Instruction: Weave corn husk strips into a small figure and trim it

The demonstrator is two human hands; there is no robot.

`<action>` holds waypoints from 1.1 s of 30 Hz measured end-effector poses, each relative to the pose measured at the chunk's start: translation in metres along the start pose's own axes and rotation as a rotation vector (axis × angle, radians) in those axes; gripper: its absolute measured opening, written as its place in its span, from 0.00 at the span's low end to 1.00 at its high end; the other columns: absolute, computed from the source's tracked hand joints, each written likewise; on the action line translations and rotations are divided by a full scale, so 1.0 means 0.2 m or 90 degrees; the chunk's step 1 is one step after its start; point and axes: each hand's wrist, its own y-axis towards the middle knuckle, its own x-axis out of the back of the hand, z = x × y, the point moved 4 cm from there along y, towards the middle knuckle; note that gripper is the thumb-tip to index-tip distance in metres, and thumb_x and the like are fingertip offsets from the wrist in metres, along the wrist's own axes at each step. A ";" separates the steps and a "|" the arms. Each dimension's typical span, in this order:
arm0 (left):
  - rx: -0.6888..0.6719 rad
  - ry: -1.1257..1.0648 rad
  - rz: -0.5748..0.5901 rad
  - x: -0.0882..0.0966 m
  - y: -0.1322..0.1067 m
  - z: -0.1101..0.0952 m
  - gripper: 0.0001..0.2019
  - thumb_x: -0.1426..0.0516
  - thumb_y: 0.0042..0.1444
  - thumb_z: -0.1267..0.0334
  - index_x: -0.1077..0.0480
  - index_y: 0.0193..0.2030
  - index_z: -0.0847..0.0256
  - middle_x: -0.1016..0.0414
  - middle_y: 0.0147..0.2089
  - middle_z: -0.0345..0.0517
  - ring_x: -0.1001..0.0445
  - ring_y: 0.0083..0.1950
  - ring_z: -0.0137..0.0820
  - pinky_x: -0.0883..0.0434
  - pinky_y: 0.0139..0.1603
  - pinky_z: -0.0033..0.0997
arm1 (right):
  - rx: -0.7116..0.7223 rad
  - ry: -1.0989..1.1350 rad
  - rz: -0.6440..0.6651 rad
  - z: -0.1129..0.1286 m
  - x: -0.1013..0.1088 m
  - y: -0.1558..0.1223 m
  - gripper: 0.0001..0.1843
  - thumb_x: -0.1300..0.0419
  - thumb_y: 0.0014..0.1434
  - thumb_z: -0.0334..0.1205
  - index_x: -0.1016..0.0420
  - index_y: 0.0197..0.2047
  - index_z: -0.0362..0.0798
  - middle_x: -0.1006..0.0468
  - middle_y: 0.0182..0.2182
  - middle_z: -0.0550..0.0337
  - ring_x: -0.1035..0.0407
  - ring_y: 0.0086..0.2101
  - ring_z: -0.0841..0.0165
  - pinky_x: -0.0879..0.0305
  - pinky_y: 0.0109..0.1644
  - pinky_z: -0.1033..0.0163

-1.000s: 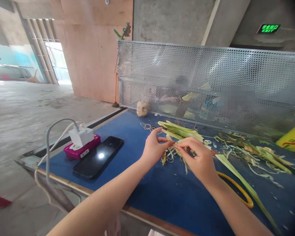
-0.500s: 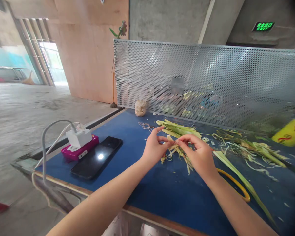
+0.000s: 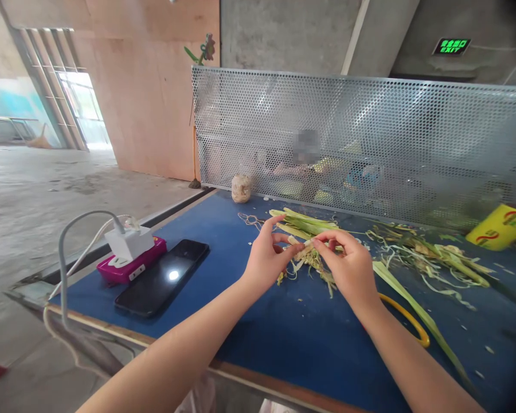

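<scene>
My left hand (image 3: 266, 261) and my right hand (image 3: 348, 264) meet over the table, both pinching a small pale plant strip (image 3: 308, 243) between thumb and fingertips. The strip is partly hidden by the fingers. Just under them hangs or lies a tangle of yellowish stalks and shreds (image 3: 316, 268); whether it joins the strip I cannot tell. Behind my hands a bundle of flat green leaves (image 3: 301, 221) rests on the tabletop. One long green leaf (image 3: 425, 312) runs beside my right forearm, near a yellow curved handle (image 3: 406, 318) partly covered by that arm.
On the left of the blue table (image 3: 258, 344) lie a black phone (image 3: 163, 278) and a magenta power strip (image 3: 131, 267) with a white charger (image 3: 129, 241). A jar-like lump (image 3: 241, 189) stands by the perforated metal screen (image 3: 361, 132). Plant scraps (image 3: 430, 258) and a yellow packet (image 3: 499, 228) are at right.
The view has shifted slightly, so the table and its things appear a little further left. Both hands keep their pinch, with small finger movements.
</scene>
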 end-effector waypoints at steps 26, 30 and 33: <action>0.158 -0.114 0.045 0.01 0.01 0.06 0.43 0.39 0.45 0.70 0.60 0.63 0.72 0.27 0.24 0.39 0.45 0.11 0.15 0.46 0.11 0.18 | 0.370 -0.236 0.158 0.10 -0.01 -0.03 0.17 0.44 0.56 0.34 0.31 0.50 0.49 0.20 0.36 0.56 0.28 0.38 0.62 0.39 0.44 0.53; 0.180 -0.130 0.075 -0.01 0.00 0.07 0.46 0.38 0.45 0.71 0.63 0.64 0.71 0.28 0.21 0.35 0.44 0.10 0.16 0.46 0.11 0.18 | 0.380 -0.254 0.151 0.10 0.00 -0.03 0.13 0.45 0.57 0.34 0.29 0.46 0.48 0.20 0.34 0.57 0.27 0.36 0.63 0.40 0.43 0.55; 0.186 -0.148 0.078 -0.02 0.00 0.07 0.46 0.38 0.45 0.69 0.64 0.64 0.69 0.29 0.21 0.33 0.44 0.10 0.16 0.45 0.11 0.17 | 0.341 -0.224 0.148 0.08 0.00 -0.02 0.12 0.44 0.56 0.36 0.29 0.45 0.49 0.20 0.31 0.59 0.27 0.36 0.63 0.39 0.43 0.55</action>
